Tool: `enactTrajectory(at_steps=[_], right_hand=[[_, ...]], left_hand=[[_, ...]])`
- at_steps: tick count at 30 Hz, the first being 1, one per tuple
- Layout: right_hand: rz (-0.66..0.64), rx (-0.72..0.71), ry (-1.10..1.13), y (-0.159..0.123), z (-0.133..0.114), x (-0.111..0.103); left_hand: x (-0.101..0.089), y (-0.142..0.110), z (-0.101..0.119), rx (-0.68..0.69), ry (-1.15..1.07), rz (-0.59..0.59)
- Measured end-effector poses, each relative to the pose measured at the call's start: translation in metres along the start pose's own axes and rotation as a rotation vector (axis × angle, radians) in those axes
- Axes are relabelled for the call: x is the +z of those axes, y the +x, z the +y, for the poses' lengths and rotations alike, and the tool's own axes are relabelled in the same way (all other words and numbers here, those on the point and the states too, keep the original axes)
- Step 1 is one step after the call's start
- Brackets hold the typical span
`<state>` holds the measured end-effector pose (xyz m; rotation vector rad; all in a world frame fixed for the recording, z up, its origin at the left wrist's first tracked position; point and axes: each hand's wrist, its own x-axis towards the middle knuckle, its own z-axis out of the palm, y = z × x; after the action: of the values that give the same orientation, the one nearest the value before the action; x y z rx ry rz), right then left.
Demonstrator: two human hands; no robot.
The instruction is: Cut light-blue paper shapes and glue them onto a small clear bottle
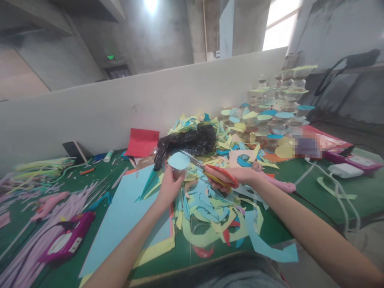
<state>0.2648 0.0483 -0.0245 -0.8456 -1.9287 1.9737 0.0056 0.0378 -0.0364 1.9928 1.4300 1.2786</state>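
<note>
My left hand [172, 183] pinches a pale blue rounded paper piece [179, 161] by its lower edge. Something clear and shiny shows just under the paper, too blurred to name. Fingers of my right hand [229, 178] are wrapped around the red and yellow handles of a pair of scissors [222, 176]. The blades point left, close to the paper's right edge; whether they touch it I cannot tell. Below both hands lies a heap of blue and pale green paper offcuts [207, 202]. A black plastic bag [192, 141] sits just behind the paper piece.
Blue paper sheets [120, 224] lie at left, near a purple device [69, 238] and lilac strips [45, 248]. A red sheet [143, 142] leans behind. Stacked clear pieces with paper discs [277, 108] stand back right. A pink glue gun [277, 182] and white cables [339, 188] lie right.
</note>
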Motion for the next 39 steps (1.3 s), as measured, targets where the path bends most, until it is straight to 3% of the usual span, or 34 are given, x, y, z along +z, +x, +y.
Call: enactTrajectory(at_steps=[5,9,13,17,19,23,30,39], right_hand=[[0.006,-0.011,-0.005,-0.003,-0.007,0.006],[0.062,-0.042,-0.134,-0.007,-0.018,0.013],[0.226,-0.023,-0.344,-0.013,-0.035,0.027],[0.32,-0.031,-0.329,-0.013,-0.04,0.031],[0.289,-0.042,-0.227,-0.009,-0.032,0.025],[0.099,0.005,0.081,0.001,-0.01,0.007],[0.07,0.034,-0.042,-0.001,-0.013,0.01],[0.005,-0.024,-0.021,-0.002,-0.007,0.005]], left_hand=[[-0.001,-0.001,0.002,0.014,0.014,-0.008],[-0.001,0.0,0.0,0.009,0.021,-0.012],[0.0,0.0,-0.002,0.005,0.026,-0.01],[0.002,-0.002,-0.002,0.003,0.007,-0.027],[0.003,-0.002,-0.002,-0.006,0.0,-0.03],[0.003,-0.003,-0.003,-0.027,-0.022,-0.028],[0.005,-0.003,-0.001,0.004,-0.099,-0.084],[0.006,-0.003,-0.008,-0.006,-0.073,-0.092]])
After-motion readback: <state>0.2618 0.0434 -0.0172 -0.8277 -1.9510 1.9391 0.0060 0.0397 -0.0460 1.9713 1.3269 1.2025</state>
